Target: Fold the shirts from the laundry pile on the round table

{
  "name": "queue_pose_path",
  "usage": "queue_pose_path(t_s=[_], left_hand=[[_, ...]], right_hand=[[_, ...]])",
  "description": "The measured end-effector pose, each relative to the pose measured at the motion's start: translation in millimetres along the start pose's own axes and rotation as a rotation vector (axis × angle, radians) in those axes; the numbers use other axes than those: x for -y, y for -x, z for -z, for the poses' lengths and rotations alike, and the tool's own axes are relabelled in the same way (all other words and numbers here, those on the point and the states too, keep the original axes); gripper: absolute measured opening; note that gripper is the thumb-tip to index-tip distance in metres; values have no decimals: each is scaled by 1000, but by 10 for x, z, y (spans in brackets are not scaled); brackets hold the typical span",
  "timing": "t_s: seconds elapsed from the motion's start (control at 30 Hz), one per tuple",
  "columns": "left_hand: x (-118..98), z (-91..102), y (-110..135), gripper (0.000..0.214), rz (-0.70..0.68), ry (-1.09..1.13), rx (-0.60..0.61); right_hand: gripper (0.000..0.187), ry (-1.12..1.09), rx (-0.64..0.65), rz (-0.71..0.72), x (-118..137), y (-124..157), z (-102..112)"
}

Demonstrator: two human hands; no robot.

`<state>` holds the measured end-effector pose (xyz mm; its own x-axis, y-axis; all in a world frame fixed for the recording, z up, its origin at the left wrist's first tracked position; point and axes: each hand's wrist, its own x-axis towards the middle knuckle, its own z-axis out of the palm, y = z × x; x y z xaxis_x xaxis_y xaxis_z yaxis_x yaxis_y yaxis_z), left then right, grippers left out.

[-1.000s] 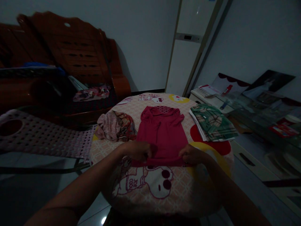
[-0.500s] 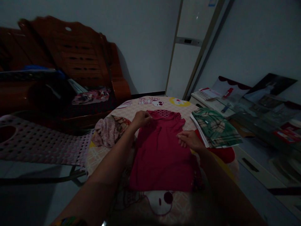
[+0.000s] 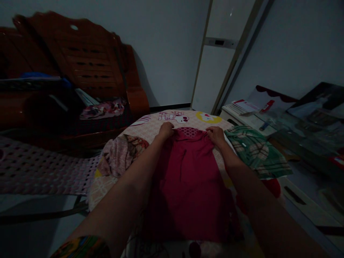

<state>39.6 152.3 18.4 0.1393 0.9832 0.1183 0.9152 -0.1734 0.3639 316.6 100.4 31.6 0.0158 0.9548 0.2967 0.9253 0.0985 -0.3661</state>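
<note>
A dark pink shirt lies spread on the round table, its collar end with a dotted patch away from me. My left hand is closed on the shirt's far left corner. At the far right corner, my right hand pinches the cloth too. The fingertips are partly hidden in the dim light. Left of my left forearm sits a crumpled pinkish cloth. A green plaid folded garment lies to the right of my right hand.
A patterned tablecloth covers the table. A woven chair stands at the left, with a carved wooden bench behind it. To the right is a white cabinet with papers; a tall white unit stands at the back.
My right hand has moved from the shirt's right side up to its far right corner. My left hand has shifted slightly forward to the far left corner. The shirt looks pulled toward me.
</note>
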Motion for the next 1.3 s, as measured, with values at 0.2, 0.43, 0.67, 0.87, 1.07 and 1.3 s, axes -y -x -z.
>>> queue_pose_path(t_s=[0.2, 0.43, 0.67, 0.87, 1.07, 1.3], left_hand=[[71, -43, 20, 32, -61, -54, 55], [37, 145, -79, 37, 19, 40, -73], [-4, 266, -163, 33, 185, 65, -175], [92, 76, -170, 35, 240, 8, -104], [164, -100, -103, 39, 217, -12, -64], [301, 170, 161, 43, 126, 232, -200]], right_hand=[[34, 130, 178, -91, 36, -201, -232], [24, -403, -41, -383, 162, -407, -230], [19, -829, -41, -529, 318, -535, -284], [20, -705, 37, -541, 240, -518, -549], [39, -506, 66, -256, 232, -385, -524], [27, -302, 173, -52, 693, 56, -337]])
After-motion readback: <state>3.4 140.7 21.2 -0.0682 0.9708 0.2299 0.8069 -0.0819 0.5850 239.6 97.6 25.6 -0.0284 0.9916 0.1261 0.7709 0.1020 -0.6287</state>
